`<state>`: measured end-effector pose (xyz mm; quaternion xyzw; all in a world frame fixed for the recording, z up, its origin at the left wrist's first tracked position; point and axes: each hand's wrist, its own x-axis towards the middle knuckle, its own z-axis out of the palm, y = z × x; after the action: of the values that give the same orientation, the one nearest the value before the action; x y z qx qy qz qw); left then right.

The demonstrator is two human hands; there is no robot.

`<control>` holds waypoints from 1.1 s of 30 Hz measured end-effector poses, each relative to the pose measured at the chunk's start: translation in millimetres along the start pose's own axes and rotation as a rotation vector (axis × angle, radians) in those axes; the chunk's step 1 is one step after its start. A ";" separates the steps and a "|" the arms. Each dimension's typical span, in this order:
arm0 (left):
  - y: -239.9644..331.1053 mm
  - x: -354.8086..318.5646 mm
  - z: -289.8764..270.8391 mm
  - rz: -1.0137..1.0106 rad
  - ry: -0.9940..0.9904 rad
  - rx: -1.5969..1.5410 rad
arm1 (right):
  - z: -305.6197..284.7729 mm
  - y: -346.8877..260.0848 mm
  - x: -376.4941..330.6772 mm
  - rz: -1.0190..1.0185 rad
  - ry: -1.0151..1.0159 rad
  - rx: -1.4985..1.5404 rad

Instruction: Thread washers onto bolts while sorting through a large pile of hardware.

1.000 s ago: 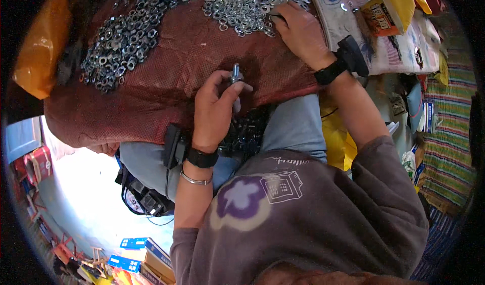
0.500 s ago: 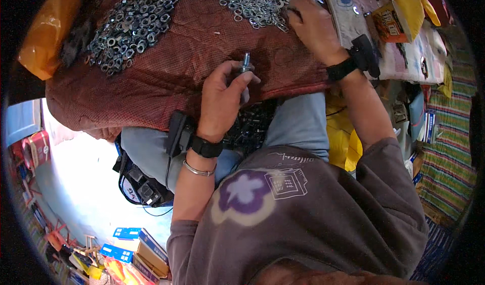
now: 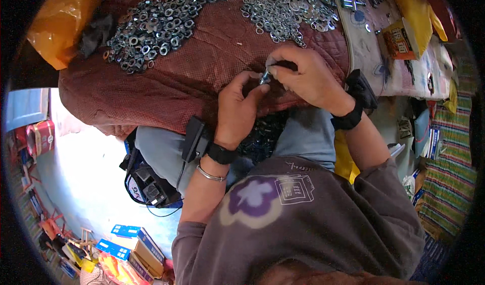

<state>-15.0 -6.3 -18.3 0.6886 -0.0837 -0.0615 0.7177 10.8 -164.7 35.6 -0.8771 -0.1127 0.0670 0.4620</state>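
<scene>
A shiny metal bolt [image 3: 263, 80] is pinched upright, slightly tilted, between the thumb and fingers of my left hand [image 3: 235, 109]. My right hand [image 3: 317, 80] has its thumb and forefinger closed at the bolt's upper end; whatever small part they hold there is hidden. Just beyond my right hand lies a heap of flat washers [image 3: 275, 14] on the dark red cloth [image 3: 209, 62]. Farther left is a big pile of hex nuts [image 3: 154, 32].
Loose bolts [image 3: 352, 2] lie at the far right, near a small yellow-brown box [image 3: 399, 40] and a yellow bag [image 3: 417, 7]. An orange plastic bag [image 3: 63, 25] hangs at the far left. Blue-and-white boxes [image 3: 134, 244] stand on the floor at lower left.
My right hand has come from the washer heap toward me and leftward, down to the bolt's tip. My left hand still holds the bolt. The whole view has shifted slightly.
</scene>
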 end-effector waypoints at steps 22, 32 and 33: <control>13.9 1.4 -10.9 0.087 0.234 0.257 | 11.3 3.4 26.0 0.538 -0.416 1.301; 19.0 3.1 -23.0 0.131 0.292 0.268 | 12.8 -35.2 36.7 0.517 -0.338 0.897; 18.3 3.3 -23.6 0.130 0.295 0.265 | 12.0 -38.2 37.9 0.476 -0.335 0.741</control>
<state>-7.4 16.9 -0.8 0.7716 -0.0294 0.0978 0.6278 39.6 -124.4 59.9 -0.6316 0.0500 0.3474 0.6912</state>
